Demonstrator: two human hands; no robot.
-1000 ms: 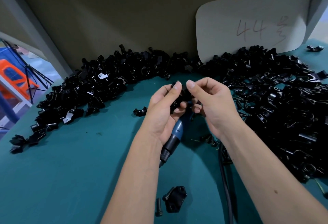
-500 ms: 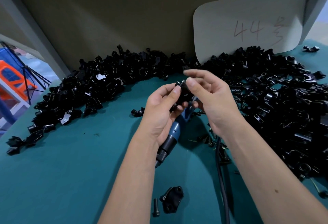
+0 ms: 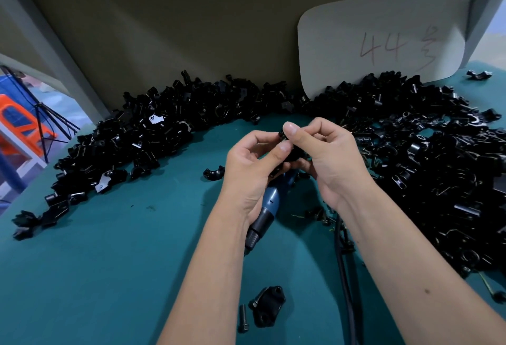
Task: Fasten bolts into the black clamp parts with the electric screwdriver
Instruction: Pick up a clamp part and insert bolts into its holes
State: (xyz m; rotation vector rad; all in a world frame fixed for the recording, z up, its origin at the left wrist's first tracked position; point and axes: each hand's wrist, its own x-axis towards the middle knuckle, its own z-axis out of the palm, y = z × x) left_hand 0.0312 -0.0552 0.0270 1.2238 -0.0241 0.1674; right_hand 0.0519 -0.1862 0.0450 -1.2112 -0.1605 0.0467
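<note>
My left hand (image 3: pixel 246 169) and my right hand (image 3: pixel 328 158) meet above the green table and both grip one black clamp part (image 3: pixel 293 154). My right thumb and forefinger pinch its top, where a small black piece shows; I cannot tell whether that piece is a bolt. The blue electric screwdriver (image 3: pixel 271 202) slants under my left palm with its black end pointing down-left. Whether my fingers hold the screwdriver is hidden. Near the front edge lie a loose clamp part (image 3: pixel 269 306) and a bolt (image 3: pixel 243 317).
Large piles of black clamp parts curve along the back left (image 3: pixel 153 131) and fill the right side (image 3: pixel 438 166). A single part (image 3: pixel 213 172) lies left of my hands. A black cable (image 3: pixel 345 276) runs toward me. A card marked 44 (image 3: pixel 383 38) leans on the back wall.
My right fingers have curled in and pinched down onto the top of the part. My left fingertip has slid closer to them. The screwdriver has stayed under my left palm.
</note>
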